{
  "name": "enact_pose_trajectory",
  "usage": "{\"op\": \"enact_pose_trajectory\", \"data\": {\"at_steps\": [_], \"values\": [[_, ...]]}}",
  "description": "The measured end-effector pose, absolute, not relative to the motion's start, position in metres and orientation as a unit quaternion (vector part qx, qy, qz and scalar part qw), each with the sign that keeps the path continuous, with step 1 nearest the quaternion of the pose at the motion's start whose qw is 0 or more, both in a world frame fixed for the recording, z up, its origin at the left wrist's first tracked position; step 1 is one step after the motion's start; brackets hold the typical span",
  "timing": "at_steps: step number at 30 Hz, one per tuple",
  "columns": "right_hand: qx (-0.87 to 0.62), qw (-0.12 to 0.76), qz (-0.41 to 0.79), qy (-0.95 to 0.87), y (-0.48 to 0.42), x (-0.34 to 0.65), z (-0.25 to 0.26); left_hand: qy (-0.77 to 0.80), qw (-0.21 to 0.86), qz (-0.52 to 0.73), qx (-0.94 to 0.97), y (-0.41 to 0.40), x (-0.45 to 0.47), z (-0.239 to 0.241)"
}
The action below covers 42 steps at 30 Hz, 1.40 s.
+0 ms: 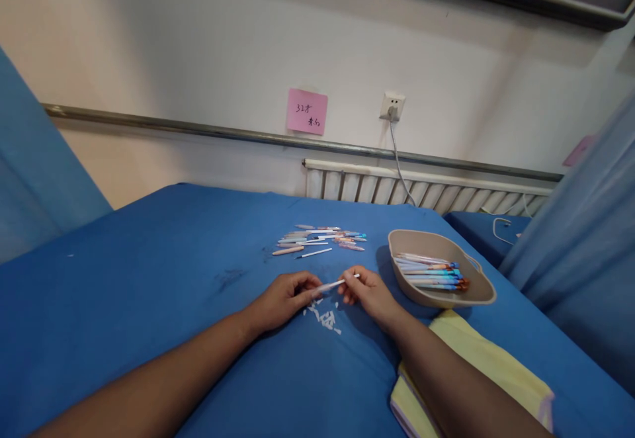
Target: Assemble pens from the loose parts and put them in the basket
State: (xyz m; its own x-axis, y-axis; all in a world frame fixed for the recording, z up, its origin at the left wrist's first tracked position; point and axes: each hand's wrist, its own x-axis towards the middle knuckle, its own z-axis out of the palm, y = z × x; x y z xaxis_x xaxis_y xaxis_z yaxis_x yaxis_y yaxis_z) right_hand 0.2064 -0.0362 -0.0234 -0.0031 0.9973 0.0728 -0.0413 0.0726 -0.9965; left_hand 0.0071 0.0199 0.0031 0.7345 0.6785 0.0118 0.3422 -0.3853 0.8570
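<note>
My left hand (286, 298) and my right hand (366, 293) meet over the blue table cloth (149, 279), both pinching a thin white pen refill (331, 285) between their fingertips. The left hand grips its near end, and the right hand grips near its far tip. Small white scraps (323, 315) lie on the cloth just below the hands. A loose pile of pen parts (320, 237) lies beyond the hands. To the right stands a beige tray (476, 289) holding several assembled pens (430, 272).
A folded yellow cloth (489, 362) lies under my right forearm. Behind the table are a radiator (421, 190), a wall socket with a plugged cable (392, 106) and a pink note (306, 112). Blue fabric partitions (585, 239) flank both sides.
</note>
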Motion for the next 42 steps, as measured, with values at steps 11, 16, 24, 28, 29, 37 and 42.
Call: {"op": "enact_pose_trajectory", "data": {"at_steps": [11,16,24,28,29,37,42], "values": [[-0.456,0.430,0.417,-0.658,-0.047,0.203,-0.021,0.271,0.477,0.173,0.818,0.007,0.010,0.012],[-0.471,0.451,0.412,-0.636,-0.045,0.202,-0.024,0.278,0.471,0.170,0.820,0.009,0.010,0.011],[-0.508,0.489,0.390,-0.592,-0.038,0.204,-0.030,0.296,0.454,0.185,0.820,0.015,0.008,0.003],[-0.497,0.454,0.407,-0.618,-0.040,0.203,-0.032,0.286,0.458,0.176,0.823,0.012,0.010,0.007],[-0.495,0.444,0.403,-0.629,-0.041,0.203,-0.031,0.285,0.458,0.177,0.823,0.011,0.010,0.007],[-0.496,0.403,0.361,-0.679,-0.049,0.201,-0.019,0.272,0.420,0.185,0.846,0.009,0.010,0.004],[-0.489,0.400,0.371,-0.681,-0.051,0.200,-0.015,0.279,0.405,0.184,0.851,0.008,0.009,0.004]]}}
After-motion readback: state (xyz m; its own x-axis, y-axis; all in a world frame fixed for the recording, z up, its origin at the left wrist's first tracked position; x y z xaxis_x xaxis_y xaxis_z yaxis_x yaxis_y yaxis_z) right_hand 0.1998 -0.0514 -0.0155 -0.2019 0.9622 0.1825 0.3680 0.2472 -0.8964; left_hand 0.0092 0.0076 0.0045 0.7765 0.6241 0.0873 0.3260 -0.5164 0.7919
